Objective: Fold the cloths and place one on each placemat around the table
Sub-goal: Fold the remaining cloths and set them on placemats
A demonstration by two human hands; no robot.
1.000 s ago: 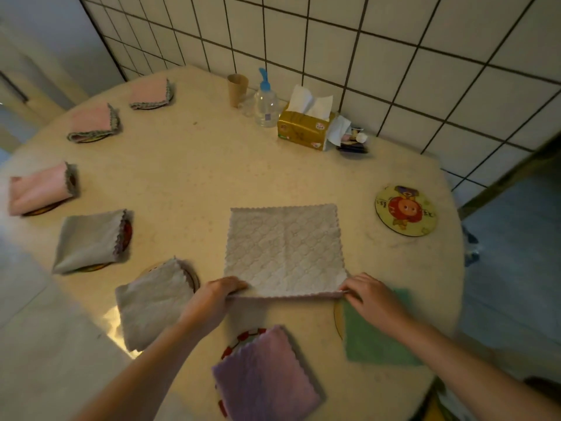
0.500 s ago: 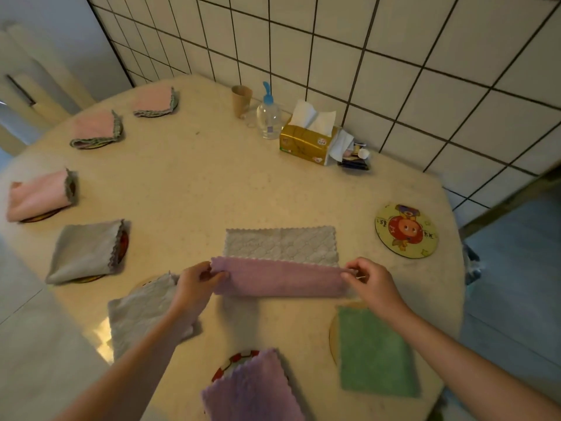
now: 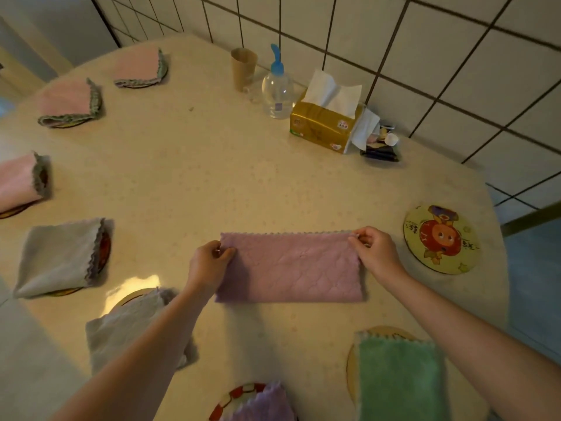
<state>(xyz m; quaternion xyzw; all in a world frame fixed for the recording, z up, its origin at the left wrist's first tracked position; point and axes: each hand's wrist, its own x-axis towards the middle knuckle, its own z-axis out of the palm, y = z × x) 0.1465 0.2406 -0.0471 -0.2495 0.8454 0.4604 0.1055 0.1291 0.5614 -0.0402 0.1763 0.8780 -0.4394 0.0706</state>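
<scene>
A purple quilted cloth [image 3: 291, 267] lies folded in half as a long rectangle in the middle of the table. My left hand [image 3: 209, 262] pinches its far left corner and my right hand [image 3: 375, 252] pinches its far right corner. A round cartoon placemat [image 3: 441, 240] lies bare to the right of it. Folded cloths rest on placemats around the edge: a green cloth [image 3: 400, 378], a purple cloth [image 3: 262, 405], two grey cloths [image 3: 60, 256] [image 3: 127, 332] and three pink cloths [image 3: 69, 101] [image 3: 139, 68] [image 3: 18, 180].
Against the tiled wall at the back stand a brown paper cup [image 3: 243, 68], a clear pump bottle [image 3: 277, 89], a gold tissue box [image 3: 326, 124] and a small dark tray of oddments [image 3: 381, 145]. The table edge [image 3: 498, 247] runs close past the bare placemat.
Both hands lifted the near edge of the flat grey-sided cloth and carried it over to the far edge. The cloth now lies folded in half, purple side up.
</scene>
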